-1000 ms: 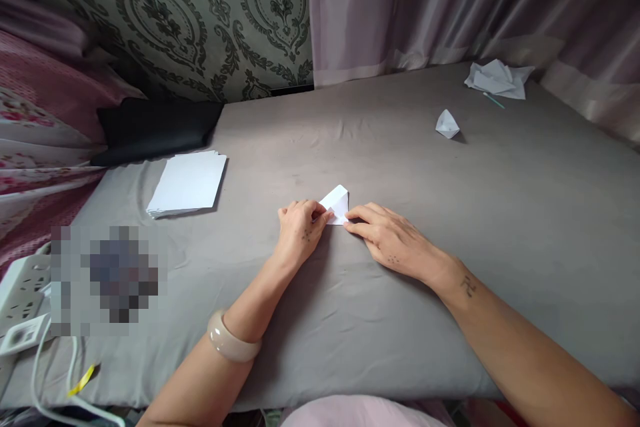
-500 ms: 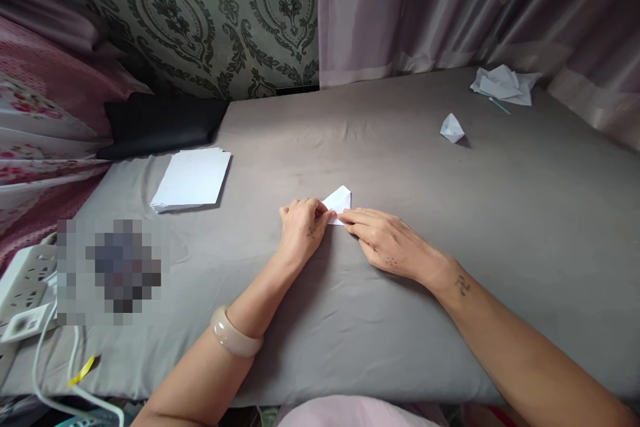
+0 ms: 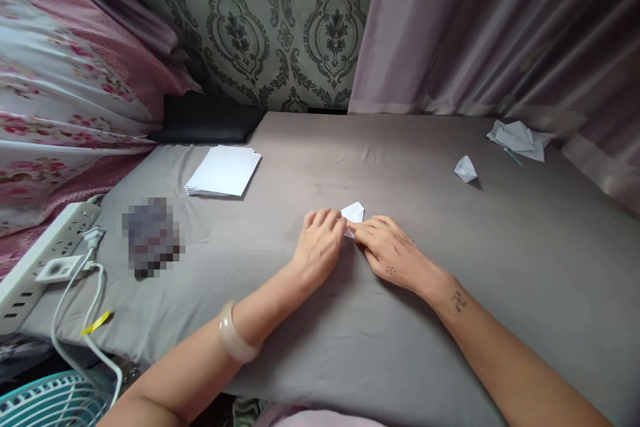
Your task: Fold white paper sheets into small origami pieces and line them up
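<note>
A small folded piece of white paper (image 3: 354, 212) lies on the grey cloth between my hands, its pointed far part showing and its near part mostly covered by fingers. My left hand (image 3: 320, 243) is closed at its left edge, fingers curled and thumb hidden. From the right, my right hand (image 3: 393, 250) presses its fingertips together on the near part of the paper. A folded white paper shape (image 3: 466, 169) stands apart to the right. Beyond my left hand rests a stack of white paper sheets (image 3: 223, 171).
Loose white papers (image 3: 520, 139) and a thin greenish stick (image 3: 513, 157) lie at the far right. On the left are a power strip (image 3: 45, 257) with cables, a blurred-out dark object (image 3: 153, 237) and a black folded item (image 3: 210, 119). A turquoise fan (image 3: 55, 400) sits below the edge.
The camera view has shifted, so the far things appear lower and further right. My left hand has turned, its thumb now hidden. Both hands remain at the folded paper.
</note>
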`<state>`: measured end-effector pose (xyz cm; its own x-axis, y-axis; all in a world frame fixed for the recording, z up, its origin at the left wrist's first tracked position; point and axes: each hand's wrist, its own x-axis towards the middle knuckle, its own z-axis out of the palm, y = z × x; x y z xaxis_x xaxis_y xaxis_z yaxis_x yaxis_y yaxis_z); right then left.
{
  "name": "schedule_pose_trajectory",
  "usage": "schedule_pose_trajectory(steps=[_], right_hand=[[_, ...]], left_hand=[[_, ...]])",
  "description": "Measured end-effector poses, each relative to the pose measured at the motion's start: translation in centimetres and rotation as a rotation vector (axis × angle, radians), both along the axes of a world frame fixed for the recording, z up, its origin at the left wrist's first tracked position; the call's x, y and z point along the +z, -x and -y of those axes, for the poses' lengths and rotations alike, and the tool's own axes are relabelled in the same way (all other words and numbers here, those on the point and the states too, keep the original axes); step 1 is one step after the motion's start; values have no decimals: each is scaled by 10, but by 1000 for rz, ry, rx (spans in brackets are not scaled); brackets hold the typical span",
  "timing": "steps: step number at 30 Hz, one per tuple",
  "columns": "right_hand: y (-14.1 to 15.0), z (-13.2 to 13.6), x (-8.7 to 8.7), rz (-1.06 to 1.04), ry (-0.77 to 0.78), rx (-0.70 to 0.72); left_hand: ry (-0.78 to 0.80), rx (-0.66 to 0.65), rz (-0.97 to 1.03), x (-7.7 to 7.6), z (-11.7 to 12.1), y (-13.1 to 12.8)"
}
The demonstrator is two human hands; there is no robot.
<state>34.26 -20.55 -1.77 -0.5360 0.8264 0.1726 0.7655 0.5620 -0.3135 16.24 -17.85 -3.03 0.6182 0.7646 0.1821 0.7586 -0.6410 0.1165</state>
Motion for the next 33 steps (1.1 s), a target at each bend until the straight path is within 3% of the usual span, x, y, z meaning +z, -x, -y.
schedule_pose_trajectory(steps=[4,8,18,25,29,33], right_hand=[[-2,0,-6,-12,-9,10],[-4,0,-10,-7,-18,-3],[-2,1,-11,-23,-30,-27],[2,-3,-16,-170,-47,-100],[-4,-8,-22,-274,0,-66],[-7,-14,-26,-370,50,-82]], left_hand=[[21,-43,-14,-8,34,-2],[63,-54,1,-15,42,0],[0,117,48,-8,12,34],[162,257,191,-3,-22,7],[66,216,146,-5,-17,-6],[73,22,55,-6,-3,-10]])
